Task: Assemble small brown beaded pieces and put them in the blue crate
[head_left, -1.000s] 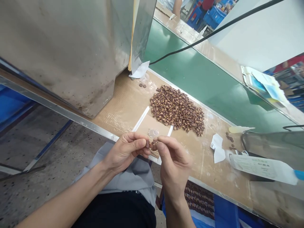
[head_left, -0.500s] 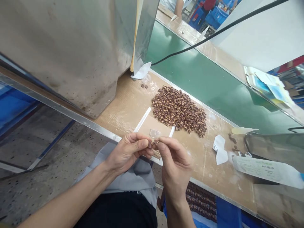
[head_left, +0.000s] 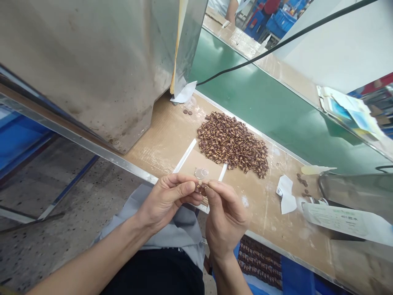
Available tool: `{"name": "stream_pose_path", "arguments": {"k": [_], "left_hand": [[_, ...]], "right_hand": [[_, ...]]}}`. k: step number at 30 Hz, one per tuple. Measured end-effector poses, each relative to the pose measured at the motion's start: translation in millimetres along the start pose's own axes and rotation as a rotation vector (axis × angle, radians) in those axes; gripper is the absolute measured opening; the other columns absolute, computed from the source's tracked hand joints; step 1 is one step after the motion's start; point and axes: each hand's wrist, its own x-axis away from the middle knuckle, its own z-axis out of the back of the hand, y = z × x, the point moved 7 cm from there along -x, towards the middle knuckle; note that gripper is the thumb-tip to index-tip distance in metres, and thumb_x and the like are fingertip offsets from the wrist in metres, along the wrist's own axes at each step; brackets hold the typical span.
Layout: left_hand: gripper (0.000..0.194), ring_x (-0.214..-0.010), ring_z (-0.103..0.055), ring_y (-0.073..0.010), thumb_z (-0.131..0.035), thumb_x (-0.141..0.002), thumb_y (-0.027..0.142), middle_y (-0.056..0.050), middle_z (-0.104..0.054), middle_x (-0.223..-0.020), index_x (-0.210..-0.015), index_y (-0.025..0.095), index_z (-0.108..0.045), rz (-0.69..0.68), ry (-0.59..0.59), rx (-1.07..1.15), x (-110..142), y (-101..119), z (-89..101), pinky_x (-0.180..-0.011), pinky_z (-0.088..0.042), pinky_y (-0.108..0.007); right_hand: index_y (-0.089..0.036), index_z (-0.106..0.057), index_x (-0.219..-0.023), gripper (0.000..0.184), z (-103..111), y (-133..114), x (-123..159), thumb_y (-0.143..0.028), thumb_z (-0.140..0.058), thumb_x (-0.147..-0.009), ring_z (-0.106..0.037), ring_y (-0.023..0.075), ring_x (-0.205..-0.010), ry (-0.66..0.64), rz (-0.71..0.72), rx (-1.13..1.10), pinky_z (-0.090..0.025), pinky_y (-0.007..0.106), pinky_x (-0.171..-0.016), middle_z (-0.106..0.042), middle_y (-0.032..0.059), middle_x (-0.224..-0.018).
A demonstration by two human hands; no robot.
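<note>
My left hand [head_left: 170, 197] and my right hand [head_left: 225, 211] meet over the near edge of the bench, thumbs and forefingers pinched together. Between them is a small brown-and-gold piece [head_left: 201, 187], gripped from both sides and partly covered by my fingertips. Just beyond it, a clear round disc [head_left: 201, 173] rests on a cardboard patch bordered by white strips [head_left: 185, 155]. A large heap of similar brown-and-gold pieces [head_left: 233, 141] lies farther back on the bench.
A metal housing [head_left: 92, 73] stands at left. Behind the bench runs a green belt [head_left: 260, 96], crossed by a black cable [head_left: 245, 61]. White paper [head_left: 286, 194] and a labelled packet [head_left: 344, 219] lie at right. Below is a blue crate [head_left: 296, 270] beside rows of pieces.
My fingertips have come closer together around the small piece, and my right hand has tilted slightly. The view has shifted a little; the heap and bench items stay in place.
</note>
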Motion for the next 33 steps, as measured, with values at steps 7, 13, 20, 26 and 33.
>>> {"name": "stream_pose_path", "arguments": {"k": [7, 13, 20, 26, 33], "left_hand": [[0.032, -0.074, -0.089, -0.0175, -0.117, -0.082, 0.04, -0.009, -0.093, -0.089, -0.094, 0.019, -0.097, 0.03, 0.043, -0.041, 3, 6, -1.1, -0.071, -0.072, -0.019], [0.033, -0.074, -0.088, -0.0178, -0.117, -0.081, 0.041, -0.009, -0.092, -0.087, -0.093, 0.018, -0.097, 0.048, 0.049, -0.101, 5, 13, -4.0, -0.072, -0.073, -0.021], [0.036, -0.075, -0.087, -0.0192, -0.118, -0.079, 0.044, -0.01, -0.091, -0.085, -0.093, 0.018, -0.097, 0.038, 0.074, -0.127, 7, 14, -6.2, -0.075, -0.074, -0.024], [0.036, -0.074, -0.086, -0.0165, -0.118, -0.079, 0.042, -0.009, -0.091, -0.083, -0.092, 0.017, -0.097, 0.039, 0.088, -0.11, 7, 11, -7.6, -0.077, -0.073, -0.021], [0.038, -0.08, -0.089, -0.0216, -0.112, -0.087, 0.043, -0.012, -0.092, -0.089, -0.109, 0.016, -0.097, 0.069, 0.106, -0.195, 6, 3, -1.1, -0.08, -0.075, -0.027]], "right_hand": [[-0.031, -0.094, -0.119, 0.015, 5, 2, -2, -0.019, -0.089, -0.112, -0.09, 0.0235, -0.105, -0.024, 0.045, 0.025, -0.076, 0.039, -0.097, -0.092, 0.0025, -0.113], [-0.033, -0.093, -0.121, 0.025, 3, -4, -4, -0.011, -0.087, -0.112, -0.09, 0.024, -0.104, -0.063, 0.119, 0.048, -0.076, 0.041, -0.094, -0.092, 0.0013, -0.113], [-0.034, -0.091, -0.126, 0.029, 4, -10, -2, -0.01, -0.089, -0.109, -0.09, 0.0261, -0.102, -0.051, 0.232, 0.134, -0.078, 0.045, -0.092, -0.093, 0.0024, -0.115], [-0.033, -0.091, -0.129, 0.035, 4, -8, -1, -0.006, -0.088, -0.108, -0.091, 0.0247, -0.103, -0.043, 0.252, 0.114, -0.078, 0.042, -0.092, -0.093, 0.0023, -0.117], [-0.032, -0.093, -0.121, 0.019, 7, 1, 1, -0.016, -0.087, -0.113, -0.09, 0.0248, -0.103, -0.037, 0.051, 0.086, -0.077, 0.041, -0.094, -0.092, 0.0034, -0.112]]}}
